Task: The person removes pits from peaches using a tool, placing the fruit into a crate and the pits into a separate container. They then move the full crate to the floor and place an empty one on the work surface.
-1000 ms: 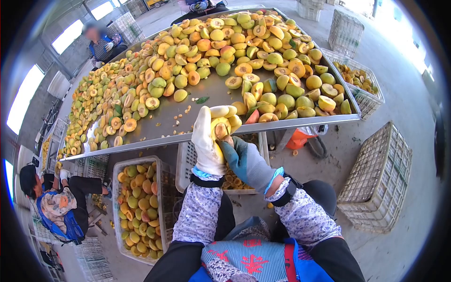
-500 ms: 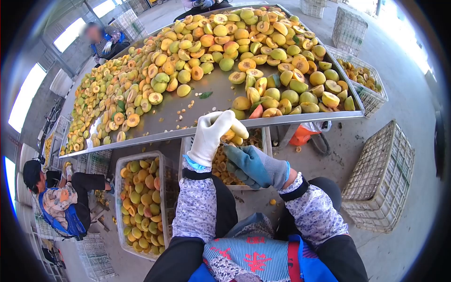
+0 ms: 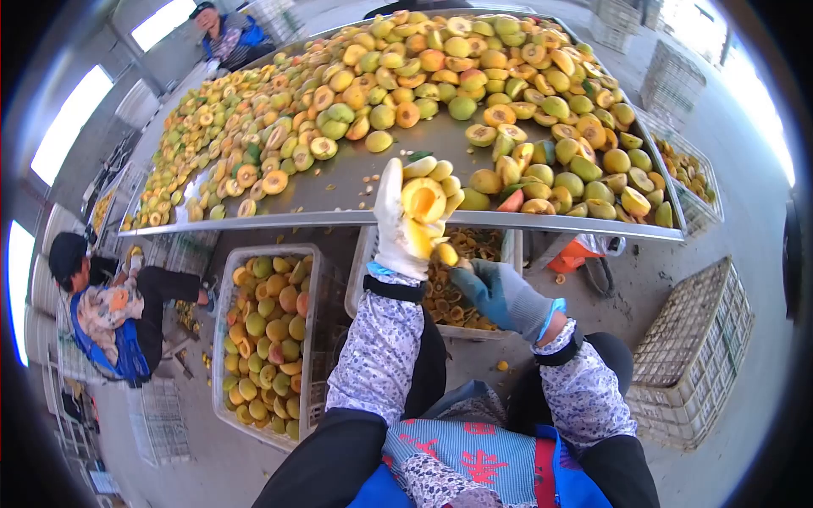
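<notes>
My left hand [image 3: 396, 233], in a white glove, is raised in front of the table's near edge and holds a cut peach half [image 3: 423, 200] with its hollow face towards me. More yellow flesh shows lower in the same grip. My right hand [image 3: 501, 293], in a blue-grey glove, is lower and to the right with its fingers curled. A small yellow piece [image 3: 446, 253] sits at its fingertips, and I cannot tell what it grips. Below both hands stands a white crate of cut pieces [image 3: 461, 298].
A long metal table [image 3: 339, 216] carries many whole and halved peaches. A crate of whole peaches [image 3: 267, 339] stands at my left knee and an empty crate [image 3: 694, 356] at my right. One person [image 3: 102, 313] sits at the left, another person [image 3: 227, 30] at the table's far end.
My left hand has turned the peach half open-face towards me and lifted it. My right hand has dropped away from the fruit to the lower right. The view has shifted.
</notes>
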Action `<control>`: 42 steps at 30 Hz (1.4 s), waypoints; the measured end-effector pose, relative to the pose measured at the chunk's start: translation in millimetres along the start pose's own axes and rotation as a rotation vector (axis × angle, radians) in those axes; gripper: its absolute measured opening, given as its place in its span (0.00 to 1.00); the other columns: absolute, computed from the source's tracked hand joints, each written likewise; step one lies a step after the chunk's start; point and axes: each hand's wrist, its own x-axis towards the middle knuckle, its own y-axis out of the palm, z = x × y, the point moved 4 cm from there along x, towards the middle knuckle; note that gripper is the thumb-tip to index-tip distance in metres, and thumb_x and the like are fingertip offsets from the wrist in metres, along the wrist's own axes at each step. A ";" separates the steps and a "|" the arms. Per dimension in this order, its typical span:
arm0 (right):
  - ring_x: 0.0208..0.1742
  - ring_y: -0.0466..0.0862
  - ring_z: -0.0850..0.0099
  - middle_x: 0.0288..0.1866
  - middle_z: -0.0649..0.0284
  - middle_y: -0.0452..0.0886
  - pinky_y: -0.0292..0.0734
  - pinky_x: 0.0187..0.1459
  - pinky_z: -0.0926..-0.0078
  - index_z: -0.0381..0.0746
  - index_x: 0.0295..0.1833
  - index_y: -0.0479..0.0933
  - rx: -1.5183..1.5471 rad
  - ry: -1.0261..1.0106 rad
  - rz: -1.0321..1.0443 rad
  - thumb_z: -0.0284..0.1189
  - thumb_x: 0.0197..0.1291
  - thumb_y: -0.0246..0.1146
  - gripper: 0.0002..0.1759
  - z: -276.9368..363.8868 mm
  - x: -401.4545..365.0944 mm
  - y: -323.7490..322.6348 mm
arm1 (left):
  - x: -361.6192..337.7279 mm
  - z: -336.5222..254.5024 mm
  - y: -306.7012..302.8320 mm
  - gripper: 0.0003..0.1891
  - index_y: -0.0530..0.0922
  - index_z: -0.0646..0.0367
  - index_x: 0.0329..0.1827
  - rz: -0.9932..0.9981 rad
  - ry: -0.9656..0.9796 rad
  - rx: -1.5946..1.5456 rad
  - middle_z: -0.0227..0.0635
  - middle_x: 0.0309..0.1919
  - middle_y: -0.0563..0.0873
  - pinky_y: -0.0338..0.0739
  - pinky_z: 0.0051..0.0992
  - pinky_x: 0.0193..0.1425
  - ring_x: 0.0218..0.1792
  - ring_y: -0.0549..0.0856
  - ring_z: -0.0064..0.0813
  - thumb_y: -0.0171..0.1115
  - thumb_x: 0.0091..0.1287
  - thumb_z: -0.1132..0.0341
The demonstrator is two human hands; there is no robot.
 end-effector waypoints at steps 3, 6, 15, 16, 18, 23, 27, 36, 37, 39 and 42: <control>0.32 0.83 0.41 0.28 0.45 0.83 0.75 0.32 0.45 0.39 0.39 0.79 -0.511 -0.147 -0.134 0.42 0.71 0.63 0.16 -12.8 -3.2 -2.8 | -16.5 -26.2 -3.4 0.24 0.82 0.61 0.56 -0.021 0.173 0.221 0.43 0.49 0.89 0.86 0.38 0.54 0.47 0.90 0.37 0.55 0.79 0.47; 0.33 0.83 0.42 0.29 0.45 0.83 0.73 0.30 0.47 0.36 0.44 0.79 -0.717 -0.164 -0.108 0.37 0.71 0.62 0.13 -13.6 4.8 5.7 | -70.0 -65.5 -23.7 0.19 0.81 0.59 0.55 -0.277 0.215 0.501 0.38 0.45 0.89 0.83 0.30 0.49 0.42 0.89 0.31 0.61 0.76 0.52; 0.40 0.84 0.47 0.45 0.42 0.83 0.75 0.35 0.58 0.32 0.57 0.80 -0.692 -0.414 0.052 0.26 0.72 0.61 0.13 -57.3 2.9 11.7 | -361.4 -230.7 -203.2 0.18 0.81 0.63 0.61 -1.073 0.658 1.762 0.42 0.57 0.87 0.75 0.31 0.68 0.59 0.84 0.35 0.63 0.73 0.63; 0.39 0.84 0.46 0.43 0.42 0.83 0.75 0.34 0.57 0.32 0.57 0.80 -0.690 -0.489 0.026 0.27 0.72 0.62 0.13 -60.5 2.6 16.4 | -391.7 -238.8 -221.3 0.21 0.79 0.64 0.65 -1.114 0.585 1.802 0.43 0.60 0.85 0.73 0.32 0.71 0.62 0.82 0.37 0.62 0.73 0.63; 0.36 0.83 0.45 0.38 0.41 0.83 0.75 0.34 0.56 0.32 0.54 0.80 -0.651 -0.455 0.021 0.28 0.72 0.62 0.12 -57.6 5.6 26.0 | -432.0 -226.3 -258.6 0.26 0.73 0.59 0.72 -1.166 0.301 1.865 0.49 0.72 0.74 0.64 0.37 0.78 0.73 0.72 0.45 0.60 0.73 0.59; 0.25 0.80 0.46 0.25 0.48 0.80 0.73 0.27 0.51 0.39 0.40 0.80 -0.709 -0.407 -0.071 0.33 0.68 0.65 0.09 -32.9 1.5 38.5 | -456.1 -198.0 -334.0 0.31 0.72 0.58 0.73 -1.000 0.051 2.301 0.50 0.82 0.54 0.51 0.43 0.84 0.81 0.55 0.53 0.57 0.73 0.49; 0.28 0.85 0.47 0.25 0.49 0.83 0.77 0.28 0.51 0.41 0.34 0.79 -0.632 -0.214 -0.218 0.39 0.66 0.68 0.14 -11.2 0.4 21.8 | -396.9 -214.0 -256.4 0.32 0.74 0.58 0.71 -1.153 -0.427 2.317 0.52 0.79 0.61 0.51 0.50 0.82 0.78 0.58 0.58 0.61 0.67 0.49; 0.39 0.85 0.44 0.34 0.45 0.85 0.79 0.40 0.49 0.38 0.43 0.81 -0.464 0.006 -0.122 0.42 0.70 0.64 0.17 13.7 -12.3 -8.1 | -41.7 -92.0 35.3 0.12 0.84 0.64 0.53 0.031 0.638 1.610 0.40 0.44 0.91 0.82 0.26 0.52 0.44 0.89 0.26 0.64 0.72 0.68; 0.40 0.85 0.43 0.34 0.44 0.85 0.78 0.40 0.49 0.37 0.43 0.80 -0.435 -0.003 -0.107 0.43 0.70 0.63 0.18 11.5 -13.4 -9.5 | -6.2 -71.2 50.5 0.14 0.84 0.64 0.54 0.143 0.565 1.639 0.40 0.42 0.90 0.82 0.26 0.50 0.43 0.90 0.27 0.64 0.72 0.63; 0.38 0.85 0.44 0.33 0.45 0.85 0.78 0.38 0.50 0.37 0.44 0.81 -0.456 -0.032 -0.106 0.41 0.70 0.64 0.17 14.2 -15.2 -12.4 | 56.9 -31.4 75.8 0.26 0.80 0.62 0.62 0.127 0.362 1.779 0.51 0.52 0.88 0.79 0.34 0.61 0.55 0.87 0.42 0.61 0.71 0.50; 0.36 0.86 0.45 0.32 0.46 0.85 0.79 0.36 0.50 0.38 0.44 0.82 -0.489 -0.099 -0.153 0.39 0.69 0.65 0.14 13.0 -18.0 -14.1 | 147.3 16.0 60.1 0.39 0.67 0.59 0.76 0.027 0.117 1.966 0.55 0.64 0.81 0.72 0.39 0.69 0.66 0.80 0.47 0.62 0.66 0.44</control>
